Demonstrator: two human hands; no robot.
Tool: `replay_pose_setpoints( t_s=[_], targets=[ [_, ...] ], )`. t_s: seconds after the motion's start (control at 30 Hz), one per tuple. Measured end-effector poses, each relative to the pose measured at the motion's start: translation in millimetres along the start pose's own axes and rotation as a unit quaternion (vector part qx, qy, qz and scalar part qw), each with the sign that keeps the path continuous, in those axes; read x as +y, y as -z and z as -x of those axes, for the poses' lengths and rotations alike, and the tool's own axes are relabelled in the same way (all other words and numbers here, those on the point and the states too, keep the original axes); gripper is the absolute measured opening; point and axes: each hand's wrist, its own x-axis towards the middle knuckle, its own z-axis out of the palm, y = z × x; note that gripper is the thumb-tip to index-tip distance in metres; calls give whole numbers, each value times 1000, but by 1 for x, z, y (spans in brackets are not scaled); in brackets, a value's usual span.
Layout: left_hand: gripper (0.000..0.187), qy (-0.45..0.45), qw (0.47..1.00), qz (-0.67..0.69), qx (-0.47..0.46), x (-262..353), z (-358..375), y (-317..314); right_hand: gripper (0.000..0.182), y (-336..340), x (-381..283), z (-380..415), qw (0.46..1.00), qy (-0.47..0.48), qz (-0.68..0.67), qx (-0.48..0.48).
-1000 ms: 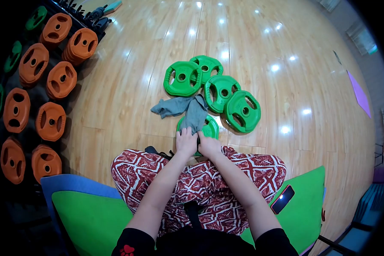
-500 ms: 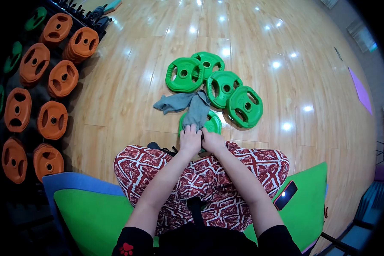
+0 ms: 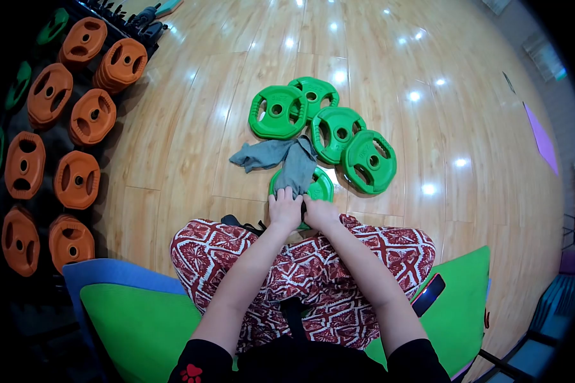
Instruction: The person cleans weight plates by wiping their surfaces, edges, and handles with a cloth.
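Directly before my crossed legs lies a green weight plate (image 3: pixel 322 185), partly covered by a grey cloth (image 3: pixel 295 167) whose far end spreads onto the floor to the left. My left hand (image 3: pixel 285 209) presses its bent fingers onto the near end of the cloth, over the plate. Close beside it, my right hand (image 3: pixel 320 213) is closed at the plate's near right side; its fingertips are hidden, so what they grip cannot be made out. Beyond the cloth lie several more green plates: one far left (image 3: pixel 277 112), one behind it (image 3: pixel 312 96), and others overlapping on the right (image 3: pixel 369 162).
On the left a rack holds several orange weight plates (image 3: pixel 78 179). I sit on a green mat (image 3: pixel 137 316) above a blue mat (image 3: pixel 118 268). A phone (image 3: pixel 429 295) lies by my right knee. A purple mat (image 3: pixel 540 139) is farther right on the wooden floor (image 3: pixel 191 134).
Both hands stay nearly in place at the near plate, with the right hand shifted very slightly. The whole view has moved a little. The cloth and plates keep their arrangement.
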Motion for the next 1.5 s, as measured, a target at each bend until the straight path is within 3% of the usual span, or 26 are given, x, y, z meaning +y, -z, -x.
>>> replay_pose_setpoints(
  t_s=[0.13,0.2,0.33,0.4,0.53,0.77,1.0,1.2,1.27,1.4,1.47,1.5],
  targets=[
    [28,-7,998,56,-6,-1,2,6,29,-11,9,-5,999,30,-18,37],
    [28,-5,996,84,5,-2,4,9,23,-12,8,-4,992,32,-56,112],
    [30,-6,991,118,68,-4,11,12,24,-4,3,6,986,8,-77,149],
    [31,-8,990,106,95,-6,14,10,31,-2,1,10,976,58,-73,199],
    [33,-19,997,28,75,-6,17,6,42,-6,3,11,995,38,-6,92],
    [21,-18,997,-11,76,-3,3,-8,36,-13,1,0,994,13,53,93],
    [23,-28,998,1,49,-4,3,-2,17,-17,7,-8,986,55,34,155],
    [37,-41,977,204,53,-4,14,10,15,-5,5,5,971,77,10,226],
    [41,-98,957,269,36,-5,13,9,16,-2,7,9,968,79,10,239],
    [45,-98,953,281,56,0,16,12,27,0,9,14,969,9,32,244],
    [46,-40,986,138,79,-5,15,5,28,-2,6,15,970,1,29,240],
    [46,-40,987,138,77,-6,16,8,27,-4,5,15,971,33,22,236]
  ],
)
